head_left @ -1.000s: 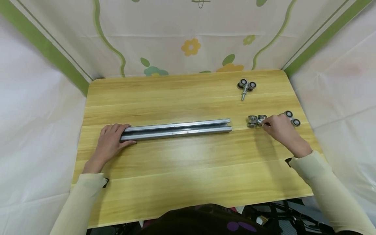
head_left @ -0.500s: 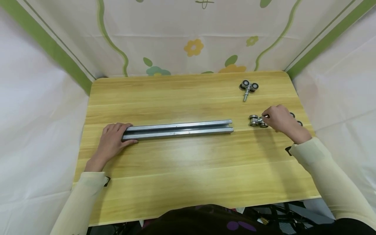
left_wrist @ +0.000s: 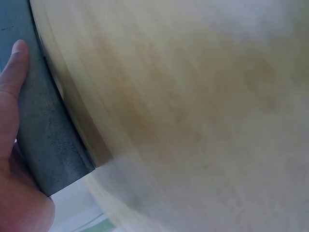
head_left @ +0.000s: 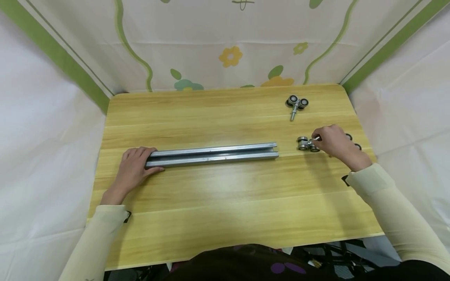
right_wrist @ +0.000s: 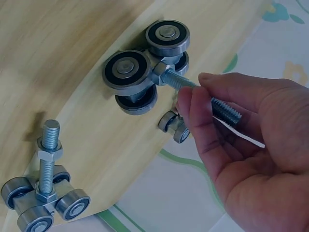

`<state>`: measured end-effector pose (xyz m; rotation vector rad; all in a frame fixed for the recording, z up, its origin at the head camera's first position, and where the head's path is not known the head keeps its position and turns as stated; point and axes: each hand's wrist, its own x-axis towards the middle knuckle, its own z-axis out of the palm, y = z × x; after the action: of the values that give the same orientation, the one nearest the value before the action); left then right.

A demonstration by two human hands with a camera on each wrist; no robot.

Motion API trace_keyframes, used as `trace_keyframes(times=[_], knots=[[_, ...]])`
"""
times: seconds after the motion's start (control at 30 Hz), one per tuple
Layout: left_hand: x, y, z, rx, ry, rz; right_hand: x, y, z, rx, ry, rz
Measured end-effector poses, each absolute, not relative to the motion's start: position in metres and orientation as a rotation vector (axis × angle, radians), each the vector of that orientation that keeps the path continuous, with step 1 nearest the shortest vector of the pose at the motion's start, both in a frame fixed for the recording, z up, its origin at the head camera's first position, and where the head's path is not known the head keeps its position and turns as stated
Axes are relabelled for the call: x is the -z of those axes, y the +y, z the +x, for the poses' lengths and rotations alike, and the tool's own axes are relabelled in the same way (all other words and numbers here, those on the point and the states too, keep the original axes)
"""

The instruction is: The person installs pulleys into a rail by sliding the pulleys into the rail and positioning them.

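Note:
My left hand (head_left: 131, 168) grips the left end of a grey metal track rail (head_left: 214, 154), which lies lengthwise on the table with a slot along it. In the left wrist view, the thumb (left_wrist: 15, 67) lies along the rail's side; the other fingers are hidden there. Thumb and fingers of my right hand (head_left: 337, 144) pinch the threaded bolt (right_wrist: 178, 79) of a roller trolley (head_left: 303, 146), right of the rail. This trolley has paired steel wheels (right_wrist: 126, 67) with black seals. Whether its wheels touch the table cannot be told.
A second roller trolley (head_left: 293, 103) lies at the back right of the wooden table (head_left: 228, 210). Another trolley (right_wrist: 46, 193), bolt upright, stands close by my right hand, which partly hides it in the head view. White curtains (head_left: 45, 156) border the table.
My right hand has moved slightly up and away in the head view, covering more of the rightmost trolley. The pinched trolley's bolt is raised a little. My left hand stays on the rail.

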<state>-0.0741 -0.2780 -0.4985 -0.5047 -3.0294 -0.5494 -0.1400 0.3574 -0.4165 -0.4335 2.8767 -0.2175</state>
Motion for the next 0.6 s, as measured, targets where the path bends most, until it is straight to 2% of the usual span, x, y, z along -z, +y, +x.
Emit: trace_keyframes(times=[0.6], knots=[[0.499, -0.279, -0.075, 0.567, -3.034, -0.498, 0.428, 0.362, -0.143, 0.234, 2.879, -0.528]])
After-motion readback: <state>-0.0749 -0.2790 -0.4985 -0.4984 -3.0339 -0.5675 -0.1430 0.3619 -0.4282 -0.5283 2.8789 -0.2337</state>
